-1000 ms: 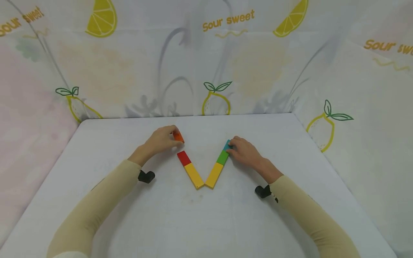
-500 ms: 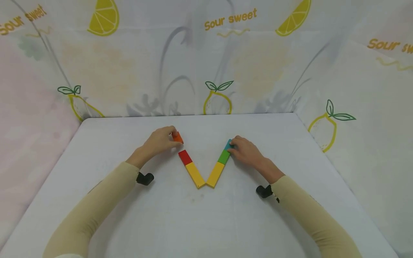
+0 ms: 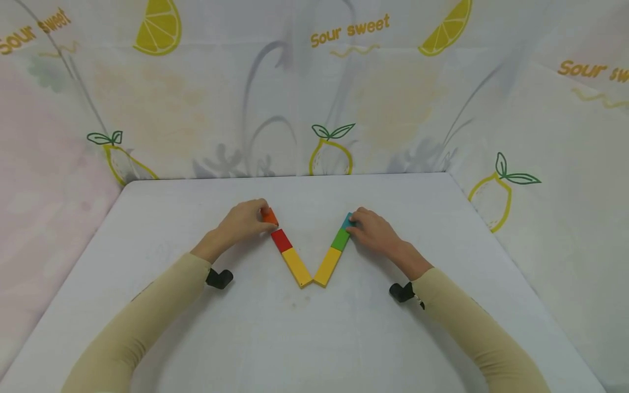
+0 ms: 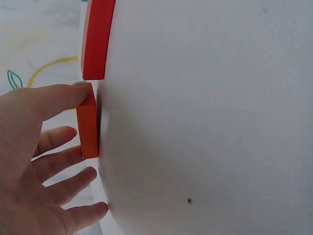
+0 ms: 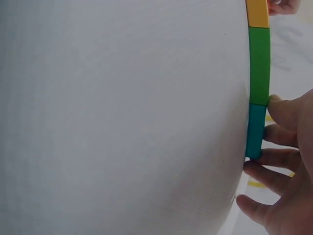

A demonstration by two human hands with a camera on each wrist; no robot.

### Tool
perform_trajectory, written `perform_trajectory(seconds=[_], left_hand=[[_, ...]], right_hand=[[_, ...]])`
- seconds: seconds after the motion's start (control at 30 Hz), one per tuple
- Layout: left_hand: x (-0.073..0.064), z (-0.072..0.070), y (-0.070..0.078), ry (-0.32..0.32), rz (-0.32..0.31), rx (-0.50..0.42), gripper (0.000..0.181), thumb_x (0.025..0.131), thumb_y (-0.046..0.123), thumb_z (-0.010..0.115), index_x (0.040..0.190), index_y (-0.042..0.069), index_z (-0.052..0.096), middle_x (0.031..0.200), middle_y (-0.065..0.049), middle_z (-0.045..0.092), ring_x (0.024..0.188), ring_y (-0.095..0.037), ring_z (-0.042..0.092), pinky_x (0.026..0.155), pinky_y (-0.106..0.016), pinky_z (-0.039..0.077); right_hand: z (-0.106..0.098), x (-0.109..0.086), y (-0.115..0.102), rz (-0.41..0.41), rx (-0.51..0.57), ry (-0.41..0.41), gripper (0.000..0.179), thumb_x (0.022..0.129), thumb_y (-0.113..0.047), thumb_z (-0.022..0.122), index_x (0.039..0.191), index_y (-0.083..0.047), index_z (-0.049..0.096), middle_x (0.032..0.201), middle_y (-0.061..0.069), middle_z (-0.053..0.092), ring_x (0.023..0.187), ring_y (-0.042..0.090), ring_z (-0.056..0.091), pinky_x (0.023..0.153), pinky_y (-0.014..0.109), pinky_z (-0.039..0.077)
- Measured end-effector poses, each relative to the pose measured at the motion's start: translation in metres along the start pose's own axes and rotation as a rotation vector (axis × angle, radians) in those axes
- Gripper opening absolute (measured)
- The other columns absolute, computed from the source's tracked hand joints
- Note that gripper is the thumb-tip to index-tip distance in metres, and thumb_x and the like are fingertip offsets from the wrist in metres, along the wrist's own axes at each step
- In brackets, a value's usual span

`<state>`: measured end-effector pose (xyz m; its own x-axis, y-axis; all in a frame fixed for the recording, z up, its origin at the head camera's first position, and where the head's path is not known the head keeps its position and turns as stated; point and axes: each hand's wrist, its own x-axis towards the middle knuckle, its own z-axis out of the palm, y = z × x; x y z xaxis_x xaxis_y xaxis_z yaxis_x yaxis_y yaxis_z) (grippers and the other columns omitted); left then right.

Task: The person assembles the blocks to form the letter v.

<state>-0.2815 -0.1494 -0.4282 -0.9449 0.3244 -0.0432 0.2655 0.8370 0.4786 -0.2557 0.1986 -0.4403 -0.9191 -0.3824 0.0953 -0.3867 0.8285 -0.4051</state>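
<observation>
My left hand (image 3: 242,221) pinches an orange block (image 4: 88,125) between thumb and fingers. In the left wrist view, a narrow gap parts it from the red block (image 4: 99,41), and a shadow lies beneath it. The red block (image 3: 282,240) meets a longer yellow block (image 3: 297,267) on the table. My right hand (image 3: 375,232) grips a blue block (image 5: 256,129) by its ends, thumb near the green joint. That blue block touches the green block (image 3: 340,239), which adjoins a second yellow block (image 3: 326,266). Both yellow blocks meet at their near ends, forming a V.
The blocks lie on a white table (image 3: 314,338) whose far edge meets a lemon-print cloth backdrop (image 3: 221,93). A black wrist device (image 3: 219,278) sticks out from the left sleeve, and another black wrist device (image 3: 402,292) from the right sleeve.
My left hand has brought the orange block nearer to the red block, moving slightly toward me. The right hand stays on the blue block, and the other blocks keep their places.
</observation>
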Motion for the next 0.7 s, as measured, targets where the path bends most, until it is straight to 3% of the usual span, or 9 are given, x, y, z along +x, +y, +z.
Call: perform_trajectory(seconds=[0.7], left_hand=[[-0.0031, 0.0048, 0.0033, 0.019, 0.024, 0.014, 0.036, 0.085, 0.033, 0.077, 0.107, 0.011, 0.060, 0.098, -0.004, 0.063, 0.087, -0.022, 0.054, 0.077, -0.034, 0.048]], right_hand=[[-0.0007, -0.0006, 0.0003, -0.004, -0.006, 0.005, 0.030, 0.097, -0.024, 0.064, 0.118, -0.002, 0.066, 0.110, 0.008, 0.065, 0.099, 0.021, 0.061, 0.091, 0.039, 0.052]])
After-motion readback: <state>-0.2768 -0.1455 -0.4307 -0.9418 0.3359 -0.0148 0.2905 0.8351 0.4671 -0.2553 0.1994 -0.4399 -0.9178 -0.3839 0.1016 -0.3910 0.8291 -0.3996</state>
